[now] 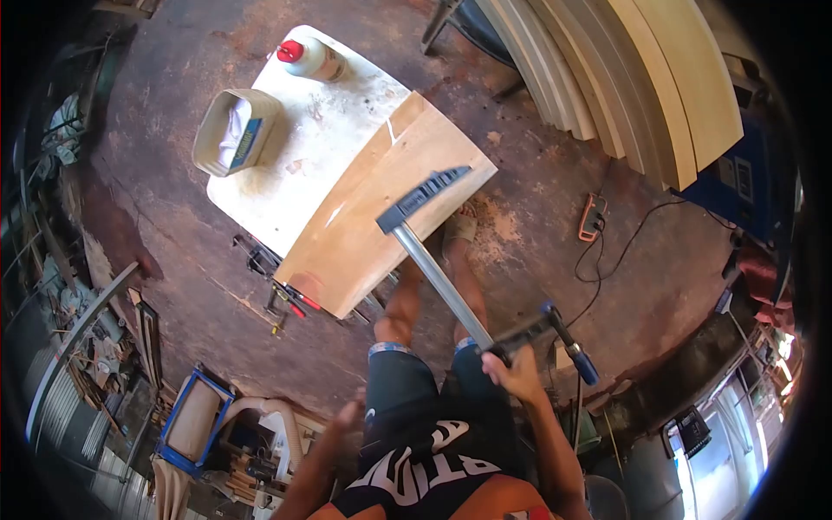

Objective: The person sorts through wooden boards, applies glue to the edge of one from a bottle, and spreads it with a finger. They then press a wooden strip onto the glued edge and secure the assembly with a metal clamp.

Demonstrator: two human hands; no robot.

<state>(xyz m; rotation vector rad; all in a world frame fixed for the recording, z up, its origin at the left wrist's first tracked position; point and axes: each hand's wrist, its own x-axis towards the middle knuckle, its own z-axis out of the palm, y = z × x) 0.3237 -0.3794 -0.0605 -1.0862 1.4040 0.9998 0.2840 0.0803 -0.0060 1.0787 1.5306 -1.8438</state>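
My right hand (518, 374) grips a long bar clamp (444, 288) near its sliding-jaw end, where a dark screw handle (582, 357) sticks out. The clamp's fixed jaw (425, 198) reaches up over a curved wooden panel (373, 208), overlapping it in this view. White streaks mark the panel, which lies across the near edge of a white table (299, 113). Beside my left thigh, my left hand (349, 412) hangs free, slightly blurred, its fingers stretched out and holding nothing visible.
On the table stand a white bottle with a red cap (312, 59) and a square plastic tub (236, 132). Small clamps (282, 299) sit below the panel's left end. Curved wooden pieces (624, 78) are stacked at upper right. An orange power strip (593, 217) and its cord lie on the floor.
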